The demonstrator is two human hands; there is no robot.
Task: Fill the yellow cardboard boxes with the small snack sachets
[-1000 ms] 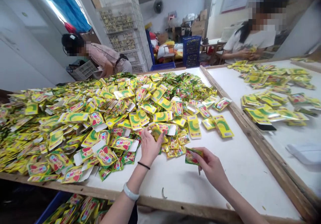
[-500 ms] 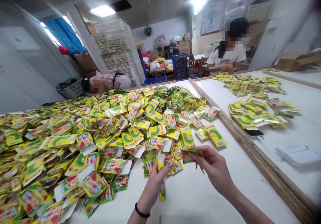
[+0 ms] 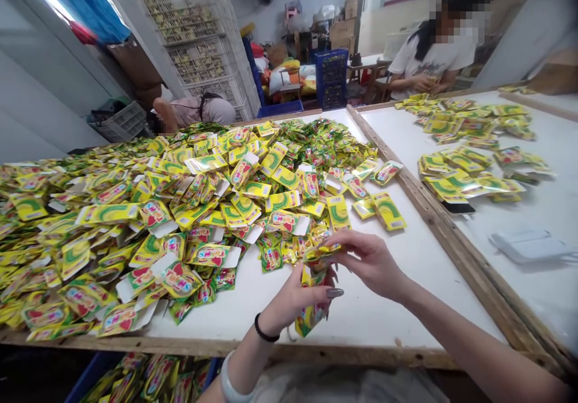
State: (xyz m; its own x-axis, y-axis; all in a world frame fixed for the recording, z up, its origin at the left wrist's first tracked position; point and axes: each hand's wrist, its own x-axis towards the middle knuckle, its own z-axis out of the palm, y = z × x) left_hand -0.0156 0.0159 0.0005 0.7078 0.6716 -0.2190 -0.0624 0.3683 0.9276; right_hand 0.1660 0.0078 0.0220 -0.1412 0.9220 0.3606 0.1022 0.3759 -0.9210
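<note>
My left hand [image 3: 295, 297] is closed around a small yellow-and-green cardboard box [image 3: 307, 321], held upright near the table's front edge. Above it, my right hand [image 3: 372, 265] pinches a small shiny packet [image 3: 320, 251] at the box's upper end. How far the packet sits inside the box cannot be made out. Just beyond my hands lie several loose foil packets [image 3: 272, 257] on the white table. A large heap of similar yellow boxes [image 3: 212, 255], many with white flaps open, spreads to the left.
A wooden divider [image 3: 424, 216] runs along the table's right part. Past it are piles of yellow boxes [image 3: 460, 171] and a white plastic case [image 3: 530, 246]. A blue crate [image 3: 90, 379] with more boxes stands below the front edge. Two people [image 3: 433, 59] are across the table.
My hands have come together: the right hand brought its packet left to the top of the box in my left hand. The view has tilted down, showing the table's front edge.
</note>
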